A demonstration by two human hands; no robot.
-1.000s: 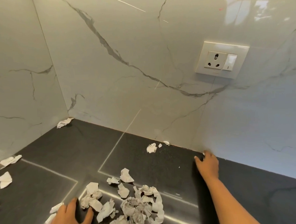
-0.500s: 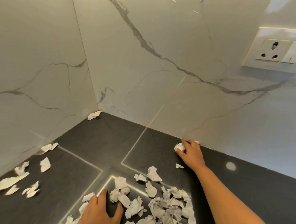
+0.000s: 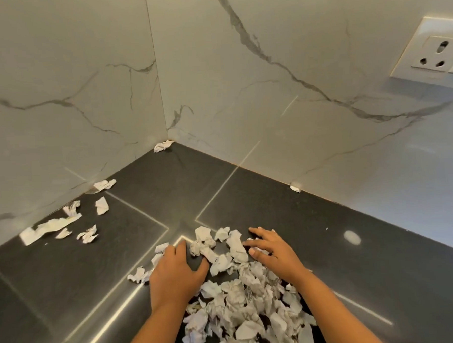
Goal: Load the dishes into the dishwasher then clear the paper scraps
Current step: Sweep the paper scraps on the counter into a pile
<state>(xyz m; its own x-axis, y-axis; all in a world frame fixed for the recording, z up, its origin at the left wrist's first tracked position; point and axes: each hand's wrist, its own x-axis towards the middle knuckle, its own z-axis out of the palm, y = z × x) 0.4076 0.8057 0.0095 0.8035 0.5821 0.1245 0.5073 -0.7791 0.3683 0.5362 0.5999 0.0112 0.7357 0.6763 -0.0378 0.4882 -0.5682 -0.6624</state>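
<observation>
A heap of crumpled white paper scraps [image 3: 248,304] lies on the dark countertop [image 3: 247,196] in front of me. My left hand [image 3: 175,273] rests flat on the counter at the heap's left edge, thumb spread toward a crumpled scrap [image 3: 202,247]. My right hand [image 3: 273,252] lies on the heap's far right side, fingers spread and lightly bent over the scraps. More scraps [image 3: 52,225] are scattered along the left wall. One scrap [image 3: 162,145] sits in the corner. A tiny scrap [image 3: 295,188] lies at the foot of the back wall.
White marble-look walls [image 3: 241,78] meet in a corner behind the counter. A white power socket [image 3: 434,53] is mounted on the back wall at the upper right. No dishes or dishwasher are in view.
My right hand has come back from the foot of the back wall to the heap, bringing scraps with it. The left hand stays at the heap's left edge. The view has shifted left.
</observation>
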